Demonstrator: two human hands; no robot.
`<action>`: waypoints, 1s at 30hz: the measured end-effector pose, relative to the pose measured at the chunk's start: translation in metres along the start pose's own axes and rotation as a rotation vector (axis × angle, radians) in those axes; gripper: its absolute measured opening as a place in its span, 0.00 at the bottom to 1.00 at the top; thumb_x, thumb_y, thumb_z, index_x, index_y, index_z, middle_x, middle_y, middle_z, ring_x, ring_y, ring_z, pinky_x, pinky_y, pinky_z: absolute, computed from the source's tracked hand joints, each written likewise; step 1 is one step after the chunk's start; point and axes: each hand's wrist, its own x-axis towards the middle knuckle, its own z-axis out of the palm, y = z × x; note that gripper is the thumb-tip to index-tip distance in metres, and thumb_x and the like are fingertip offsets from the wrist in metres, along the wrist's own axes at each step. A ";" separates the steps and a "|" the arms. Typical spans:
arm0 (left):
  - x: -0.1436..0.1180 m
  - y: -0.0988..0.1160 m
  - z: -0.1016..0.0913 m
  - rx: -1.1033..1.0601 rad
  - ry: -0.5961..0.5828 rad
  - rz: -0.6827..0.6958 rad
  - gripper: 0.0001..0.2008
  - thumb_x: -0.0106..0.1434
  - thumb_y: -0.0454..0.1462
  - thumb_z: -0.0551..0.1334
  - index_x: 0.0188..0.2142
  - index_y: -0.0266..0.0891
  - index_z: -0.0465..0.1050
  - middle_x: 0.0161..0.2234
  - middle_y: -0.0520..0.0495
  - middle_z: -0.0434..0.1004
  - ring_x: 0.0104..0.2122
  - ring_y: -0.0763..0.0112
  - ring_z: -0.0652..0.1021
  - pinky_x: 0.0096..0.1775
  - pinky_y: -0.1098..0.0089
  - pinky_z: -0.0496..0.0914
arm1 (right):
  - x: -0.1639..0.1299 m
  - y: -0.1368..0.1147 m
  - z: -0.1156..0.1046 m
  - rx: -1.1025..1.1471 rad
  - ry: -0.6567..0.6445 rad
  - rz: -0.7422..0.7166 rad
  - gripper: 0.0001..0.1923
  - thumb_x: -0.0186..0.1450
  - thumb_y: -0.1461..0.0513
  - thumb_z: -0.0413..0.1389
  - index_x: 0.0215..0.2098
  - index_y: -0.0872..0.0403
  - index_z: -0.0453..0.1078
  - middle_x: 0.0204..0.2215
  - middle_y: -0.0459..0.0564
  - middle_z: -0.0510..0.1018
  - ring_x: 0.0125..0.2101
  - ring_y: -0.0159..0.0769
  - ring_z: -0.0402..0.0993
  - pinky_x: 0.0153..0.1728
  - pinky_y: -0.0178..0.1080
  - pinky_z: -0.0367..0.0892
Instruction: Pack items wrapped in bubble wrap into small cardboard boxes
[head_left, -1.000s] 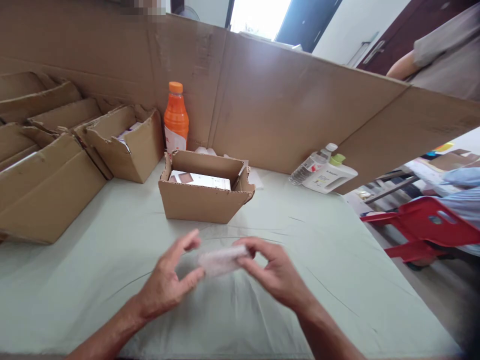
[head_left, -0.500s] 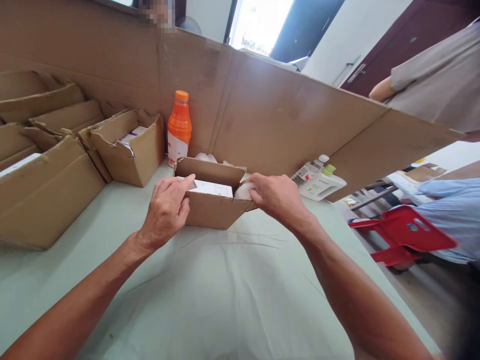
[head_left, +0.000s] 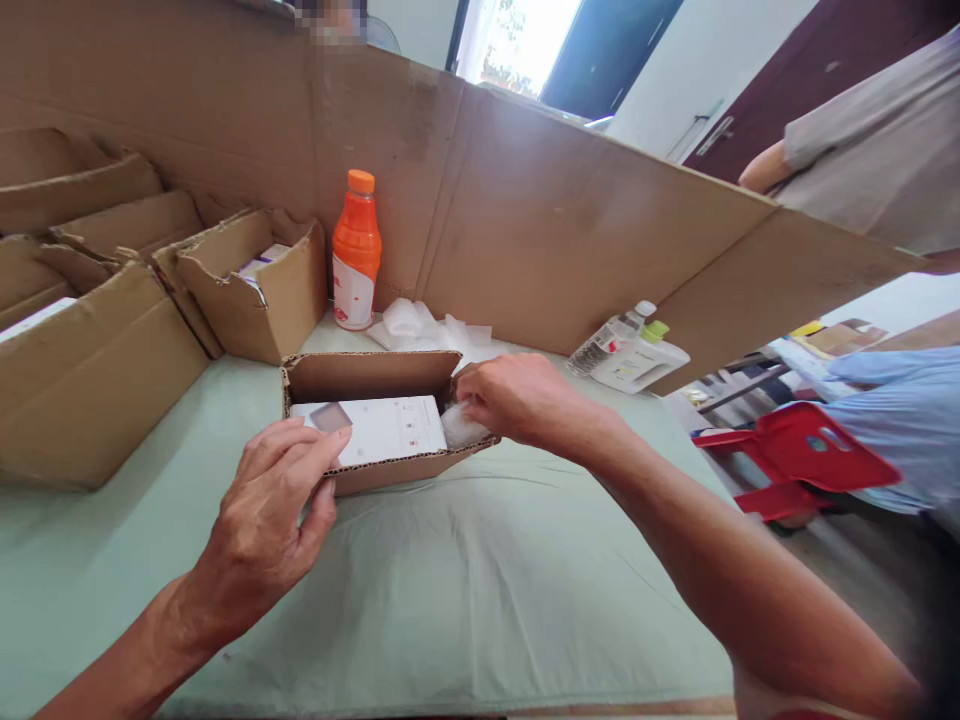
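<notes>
An open cardboard box sits on the green-covered table in front of me. Inside it lies a white printed carton with a grey square at its left end. Crumpled translucent plastic wrap fills the right end, beside the carton. My left hand pinches the box's front wall near its left corner, thumb outside and fingers over the rim. My right hand has its fingers curled down onto the wrap at the box's right end; the fingertips are partly hidden.
An orange bottle and loose white wrap stand behind the box. Several larger cardboard boxes are at the left. A clear bottle and white pouch lean on the cardboard partition. People and a red chair are at the right.
The small box has moved left and towards me, so more of the carton's top shows. My left hand moved with it; my right hand shifted slightly left, still at the wrap.
</notes>
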 end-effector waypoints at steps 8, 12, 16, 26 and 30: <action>0.000 0.001 0.002 0.027 0.020 0.029 0.37 0.60 0.20 0.61 0.68 0.38 0.58 0.42 0.43 0.76 0.49 0.58 0.76 0.58 0.51 0.71 | 0.031 -0.009 0.012 0.014 -0.148 -0.138 0.08 0.59 0.68 0.56 0.26 0.54 0.76 0.27 0.50 0.81 0.27 0.34 0.72 0.24 0.36 0.48; -0.006 0.005 -0.002 0.030 0.072 -0.044 0.37 0.60 0.24 0.65 0.67 0.44 0.59 0.49 0.42 0.75 0.57 0.53 0.73 0.60 0.48 0.69 | -0.008 0.004 0.017 0.148 0.115 -0.104 0.10 0.64 0.67 0.55 0.28 0.52 0.76 0.25 0.46 0.80 0.26 0.32 0.72 0.25 0.35 0.51; -0.035 0.005 -0.003 -0.016 0.192 -0.349 0.38 0.62 0.31 0.66 0.69 0.50 0.57 0.61 0.42 0.68 0.62 0.51 0.69 0.64 0.47 0.64 | -0.064 0.026 0.049 0.480 0.576 0.138 0.10 0.69 0.59 0.55 0.37 0.52 0.78 0.29 0.47 0.82 0.26 0.32 0.74 0.29 0.35 0.62; -0.076 -0.012 0.023 -0.350 -0.045 -1.094 0.26 0.61 0.50 0.63 0.55 0.43 0.70 0.52 0.42 0.76 0.50 0.57 0.79 0.49 0.60 0.76 | -0.018 -0.030 0.172 1.017 0.394 0.165 0.13 0.64 0.55 0.58 0.44 0.53 0.71 0.39 0.52 0.81 0.32 0.37 0.75 0.31 0.38 0.70; -0.041 -0.006 0.047 -0.415 0.016 -1.060 0.23 0.59 0.50 0.63 0.49 0.38 0.73 0.47 0.42 0.79 0.46 0.59 0.80 0.47 0.63 0.76 | -0.029 -0.029 0.182 0.909 0.518 0.305 0.06 0.64 0.58 0.56 0.35 0.53 0.69 0.30 0.50 0.79 0.27 0.37 0.73 0.30 0.39 0.67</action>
